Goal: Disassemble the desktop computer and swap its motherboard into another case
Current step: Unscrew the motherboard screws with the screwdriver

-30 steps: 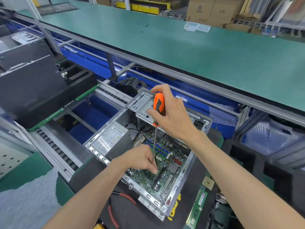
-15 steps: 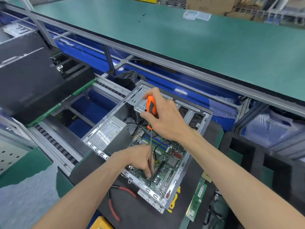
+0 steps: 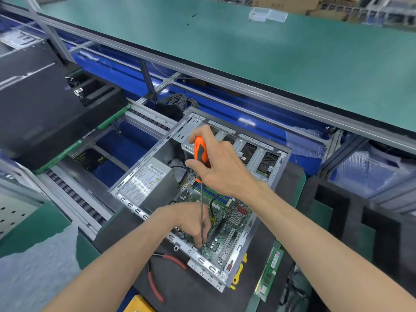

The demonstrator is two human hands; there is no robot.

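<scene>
An open silver computer case (image 3: 275, 167) lies on a dark mat, with a green motherboard (image 3: 231, 224) inside and a grey power supply (image 3: 146, 179) at its left. My right hand (image 3: 221, 164) grips the orange handle of a screwdriver (image 3: 201, 152) held upright. Its thin shaft runs down to the motherboard's near corner. My left hand (image 3: 191, 221) pinches the shaft just above the tip, steadying it on the board. The tip itself is hidden by my fingers.
Red-handled pliers (image 3: 157, 275) lie on the mat (image 3: 180, 289) in front of the case. A loose memory stick (image 3: 270, 273) sits at the mat's right edge. A black case panel (image 3: 40, 109) lies at left over the conveyor. A green workbench (image 3: 270, 52) spans the far side.
The screwdriver's tip and my left hand have moved toward the near corner of the motherboard. My right hand followed with the handle. The view has tilted down slightly.
</scene>
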